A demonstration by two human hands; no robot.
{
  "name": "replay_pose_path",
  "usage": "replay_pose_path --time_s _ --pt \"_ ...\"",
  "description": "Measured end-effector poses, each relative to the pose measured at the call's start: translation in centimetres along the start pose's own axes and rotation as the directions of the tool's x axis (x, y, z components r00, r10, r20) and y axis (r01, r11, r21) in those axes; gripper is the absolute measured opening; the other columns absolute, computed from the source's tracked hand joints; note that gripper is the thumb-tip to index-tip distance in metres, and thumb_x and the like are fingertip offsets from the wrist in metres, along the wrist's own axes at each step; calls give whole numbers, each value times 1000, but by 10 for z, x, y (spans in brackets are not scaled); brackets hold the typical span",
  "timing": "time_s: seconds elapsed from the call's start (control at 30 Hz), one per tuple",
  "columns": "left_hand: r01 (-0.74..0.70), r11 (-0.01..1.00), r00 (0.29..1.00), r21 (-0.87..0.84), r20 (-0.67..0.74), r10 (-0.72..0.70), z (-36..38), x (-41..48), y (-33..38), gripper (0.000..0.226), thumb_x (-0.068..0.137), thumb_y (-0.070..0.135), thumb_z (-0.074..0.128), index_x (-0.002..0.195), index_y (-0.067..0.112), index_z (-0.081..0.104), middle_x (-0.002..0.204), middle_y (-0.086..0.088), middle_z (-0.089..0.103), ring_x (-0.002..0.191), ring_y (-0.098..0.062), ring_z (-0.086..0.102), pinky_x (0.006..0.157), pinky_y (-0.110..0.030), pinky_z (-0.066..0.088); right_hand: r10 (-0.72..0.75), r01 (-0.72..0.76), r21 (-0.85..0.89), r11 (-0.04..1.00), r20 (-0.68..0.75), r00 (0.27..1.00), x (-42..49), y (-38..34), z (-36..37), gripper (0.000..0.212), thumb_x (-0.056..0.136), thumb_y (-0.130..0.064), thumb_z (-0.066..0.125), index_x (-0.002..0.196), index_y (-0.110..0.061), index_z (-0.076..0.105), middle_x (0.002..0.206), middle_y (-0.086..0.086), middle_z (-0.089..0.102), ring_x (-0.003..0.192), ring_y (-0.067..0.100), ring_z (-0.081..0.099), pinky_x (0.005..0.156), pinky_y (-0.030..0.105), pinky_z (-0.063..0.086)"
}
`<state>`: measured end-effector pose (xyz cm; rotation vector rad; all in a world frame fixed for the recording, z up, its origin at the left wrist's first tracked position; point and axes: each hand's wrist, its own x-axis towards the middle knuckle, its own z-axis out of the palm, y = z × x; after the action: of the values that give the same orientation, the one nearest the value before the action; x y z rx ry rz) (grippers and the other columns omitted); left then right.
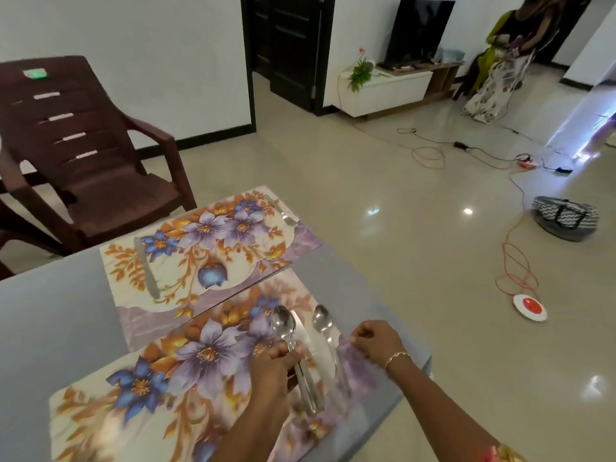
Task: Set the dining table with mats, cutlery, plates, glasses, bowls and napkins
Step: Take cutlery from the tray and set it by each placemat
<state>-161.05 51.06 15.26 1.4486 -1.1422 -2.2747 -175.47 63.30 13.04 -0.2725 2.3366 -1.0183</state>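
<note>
Chair: a brown chair (100,181) stood beyond the far left corner of the surface (50,328), well apart from my work.
Far mat: the far mat (233,261) carried a knife (146,271) along its left side and a fork (283,213) at its right end.
Near mat: the near mat (133,411) lay almost edge to edge with it. This was the place I was laying.
Left hand: my left hand (271,365) gripped the first spoon (283,323) by its handle, bowl pointing away, with what looked like a blade beneath it.
Second spoon: the second spoon (321,320) lay flat on the mat just to the right.
Right hand: my right hand (376,341) had its fingers curled at the mat's right border. I could not tell whether they pinched anything.
Doing it well: I judged the held piece should go down flat, parallel to the second spoon and fully on the mat.
Edges and room: the surface's right edge ran just beyond the mat, with only floor (400,245) past it. The open room for moving was on the bare surface to the left.
</note>
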Motion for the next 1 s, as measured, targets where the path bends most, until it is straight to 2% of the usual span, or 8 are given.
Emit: replay_pose_path --time_s 0.07,0.2,0.3,0.4,0.6,0.73,0.87,1.0 --pt "-9 1000 1000 -1 18 9 39 3 -9 17 82 -2 65 69 4 57 55 -6 55 45 -14 49 42 -20 39 -56 44 114 993 105 993 0 0 -23 26 82 -3 63 61 -16 56 56 1 57 40 3 50 40 14 38" --pt "-44 999 997 13 62 44 128 2 -25 15 77 -4 68 68 3 58 51 -6 53 39 -11 47 38 -16 39 -176 121 198 973 288 942 6 7 -88 17 85 -9 64 70 -16 57 62 0 61 45 1 53 43 13 40" --pt "-59 997 992 43 110 54 194 -1 -36 13 79 -3 67 70 3 60 50 -5 56 37 -9 50 39 -14 41 -190 142 203 969 241 952 17 26 -143 18 79 -5 69 74 -17 56 60 -2 60 45 1 54 44 15 41" --pt "-79 995 985 54 156 70 256 -2 -45 10 81 -3 66 72 3 65 56 -7 65 44 -13 58 48 -21 49 -196 152 221 963 194 961 35 46 -199 20 76 -2 70 79 -16 56 59 -2 58 47 3 54 45 15 42" --pt "-102 994 980 41 177 93 336 15 -47 5 84 0 63 81 1 67 57 -6 66 45 -13 62 46 -20 51 -221 168 226 960 238 946 93 64 -258 23 79 2 66 82 -20 60 65 -2 55 50 0 54 48 18 46" --pt "-92 996 984 -17 150 94 379 59 -36 7 87 2 61 84 4 68 64 -12 64 49 -15 65 49 -21 54 -221 181 165 970 276 935 153 56 -285 23 82 4 60 78 -19 59 67 0 53 50 3 52 48 17 47" --pt "-80 992 983 -100 159 95 427 118 -19 10 88 5 60 82 3 67 56 -4 59 54 -18 64 50 -22 52 -196 168 109 980 334 922 230 39 -310 19 81 6 58 77 -12 57 72 3 53 55 9 51 51 20 48" --pt "-50 976 995 -211 69 66 476 182 21 8 87 7 63 87 1 69 56 -4 59 57 -16 60 50 -21 53 -134 136 20 991 371 919 313 6 -335 14 84 1 58 79 -11 54 75 5 54 58 9 51 51 19 46"
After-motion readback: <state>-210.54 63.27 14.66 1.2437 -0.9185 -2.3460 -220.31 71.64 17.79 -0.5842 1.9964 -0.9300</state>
